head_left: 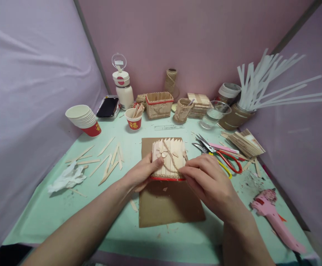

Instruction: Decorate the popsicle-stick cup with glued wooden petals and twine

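My left hand point(142, 171) is closed around the left side of a small box of wooden craft sticks point(179, 148), thumb on its face. Flower-shaped wooden pieces point(162, 152) decorate that face, and a strand of twine point(173, 159) curves across it. A braided band and a red strip run along the box's near edge. At the lower right corner, the fingertips of my right hand point(209, 183) are pinched together on what looks like the end of the twine; the tip itself is hidden. Below lies a brown cardboard sheet point(169, 207).
Scissors point(206, 144) and a pink hot glue gun point(277, 221) lie on the right. Loose sticks point(112, 159) and crumpled tissue point(68, 179) are at left. Paper cups point(81, 118), a white bottle point(125, 94), a stick basket point(159, 107) and a clear water cup point(213, 116) stand behind.
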`<state>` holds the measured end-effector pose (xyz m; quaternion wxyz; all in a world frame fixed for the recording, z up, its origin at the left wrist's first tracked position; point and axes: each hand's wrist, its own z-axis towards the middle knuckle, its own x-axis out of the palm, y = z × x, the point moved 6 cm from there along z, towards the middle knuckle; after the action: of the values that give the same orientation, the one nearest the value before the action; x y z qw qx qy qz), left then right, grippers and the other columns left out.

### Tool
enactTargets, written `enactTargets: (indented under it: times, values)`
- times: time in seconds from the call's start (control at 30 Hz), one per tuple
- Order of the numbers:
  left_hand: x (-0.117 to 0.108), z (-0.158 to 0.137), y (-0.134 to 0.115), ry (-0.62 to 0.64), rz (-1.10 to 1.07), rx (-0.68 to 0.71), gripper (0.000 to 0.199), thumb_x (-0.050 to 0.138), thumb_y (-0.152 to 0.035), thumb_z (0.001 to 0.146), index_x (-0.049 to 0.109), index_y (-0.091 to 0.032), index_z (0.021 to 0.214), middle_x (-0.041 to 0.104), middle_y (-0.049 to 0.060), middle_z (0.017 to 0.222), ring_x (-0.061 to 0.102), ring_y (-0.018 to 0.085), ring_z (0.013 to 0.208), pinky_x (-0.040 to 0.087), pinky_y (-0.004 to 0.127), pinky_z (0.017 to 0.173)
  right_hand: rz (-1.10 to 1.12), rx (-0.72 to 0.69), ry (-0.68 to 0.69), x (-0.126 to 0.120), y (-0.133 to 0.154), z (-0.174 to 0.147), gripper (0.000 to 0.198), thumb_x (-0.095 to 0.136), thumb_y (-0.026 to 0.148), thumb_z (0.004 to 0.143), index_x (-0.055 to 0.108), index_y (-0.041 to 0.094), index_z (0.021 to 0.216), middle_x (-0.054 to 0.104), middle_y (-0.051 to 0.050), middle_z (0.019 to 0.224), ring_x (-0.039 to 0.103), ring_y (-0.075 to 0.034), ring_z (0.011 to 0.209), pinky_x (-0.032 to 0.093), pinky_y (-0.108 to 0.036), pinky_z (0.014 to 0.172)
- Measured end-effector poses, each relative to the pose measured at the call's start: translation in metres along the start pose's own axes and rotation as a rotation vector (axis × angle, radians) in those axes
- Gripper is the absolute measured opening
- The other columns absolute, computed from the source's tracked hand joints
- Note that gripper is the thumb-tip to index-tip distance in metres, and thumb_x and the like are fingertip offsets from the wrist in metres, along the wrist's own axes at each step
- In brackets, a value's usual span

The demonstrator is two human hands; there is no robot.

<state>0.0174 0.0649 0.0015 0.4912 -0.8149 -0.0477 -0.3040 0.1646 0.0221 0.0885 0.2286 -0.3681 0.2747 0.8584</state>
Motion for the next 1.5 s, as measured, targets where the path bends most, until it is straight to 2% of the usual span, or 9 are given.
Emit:
enactTargets:
  times: [0.27, 0.43, 0.63, 1.0, 1.3, 1.4, 1.5]
  values:
    - [0.001, -0.001, -0.001, -0.029, -0.011, 0.000, 0.084, 0.083, -0.046, 0.066, 0.045, -0.010, 0.132, 0.066, 0.023, 0.122, 0.069, 0.034, 0.101, 0.060, 0.039, 0.077, -0.042, -0.023, -0.004, -0.001, 0.003, 0.000, 0.024, 0.054, 0.004, 0.088, 0.065, 0.017, 0.105, 0.067, -0.009, 0.093, 0.055, -0.020, 0.086, 0.046, -0.038, 0.078]
    - [0.000, -0.002, -0.004, -0.043, -0.010, 0.024, 0.087, 0.083, -0.051, 0.064, 0.045, -0.011, 0.132, 0.067, 0.022, 0.120, 0.069, 0.034, 0.101, 0.059, 0.040, 0.078, -0.093, -0.057, -0.024, -0.003, 0.008, 0.002, 0.029, 0.053, 0.005, 0.088, 0.065, 0.019, 0.110, 0.070, -0.009, 0.096, 0.057, -0.021, 0.086, 0.047, -0.039, 0.077]
    - [-0.003, -0.002, -0.004, -0.020, -0.010, 0.009, 0.093, 0.088, -0.048, 0.057, 0.045, -0.015, 0.133, 0.064, 0.022, 0.125, 0.067, 0.035, 0.104, 0.054, 0.044, 0.088, -0.141, -0.075, -0.017, -0.003, 0.011, 0.001, 0.036, 0.052, 0.004, 0.087, 0.064, 0.019, 0.117, 0.069, -0.009, 0.099, 0.058, -0.020, 0.087, 0.046, -0.038, 0.078]
    - [0.003, -0.001, -0.006, 0.031, 0.061, 0.028, 0.087, 0.087, -0.036, 0.061, 0.043, -0.016, 0.133, 0.062, 0.020, 0.129, 0.060, 0.035, 0.118, 0.046, 0.046, 0.099, -0.179, -0.071, 0.053, 0.001, 0.014, 0.000, 0.028, 0.049, 0.007, 0.091, 0.064, 0.016, 0.113, 0.067, -0.010, 0.097, 0.055, -0.021, 0.088, 0.043, -0.039, 0.077]
    - [-0.001, -0.001, -0.004, 0.009, 0.138, 0.025, 0.084, 0.084, -0.028, 0.066, 0.037, -0.018, 0.136, 0.060, 0.020, 0.132, 0.058, 0.036, 0.121, 0.047, 0.047, 0.099, -0.174, -0.070, 0.056, 0.004, 0.016, 0.000, 0.025, 0.052, 0.008, 0.091, 0.061, 0.017, 0.112, 0.065, -0.009, 0.095, 0.056, -0.020, 0.087, 0.041, -0.038, 0.076]
    - [-0.001, -0.001, -0.007, 0.011, 0.110, 0.029, 0.091, 0.086, -0.031, 0.064, 0.034, -0.018, 0.138, 0.060, 0.020, 0.133, 0.059, 0.035, 0.120, 0.046, 0.048, 0.101, -0.112, -0.056, 0.043, 0.003, 0.011, -0.003, 0.030, 0.051, 0.005, 0.089, 0.058, 0.016, 0.117, 0.065, -0.010, 0.102, 0.057, -0.021, 0.091, 0.042, -0.038, 0.078]
    - [-0.001, -0.001, -0.009, 0.032, 0.055, 0.036, 0.108, 0.090, -0.043, 0.055, 0.030, -0.017, 0.141, 0.056, 0.023, 0.136, 0.059, 0.038, 0.119, 0.046, 0.049, 0.100, -0.015, -0.024, 0.014, 0.003, 0.004, -0.007, 0.036, 0.051, 0.002, 0.088, 0.053, 0.015, 0.121, 0.065, -0.011, 0.110, 0.057, -0.021, 0.100, 0.042, -0.039, 0.084]
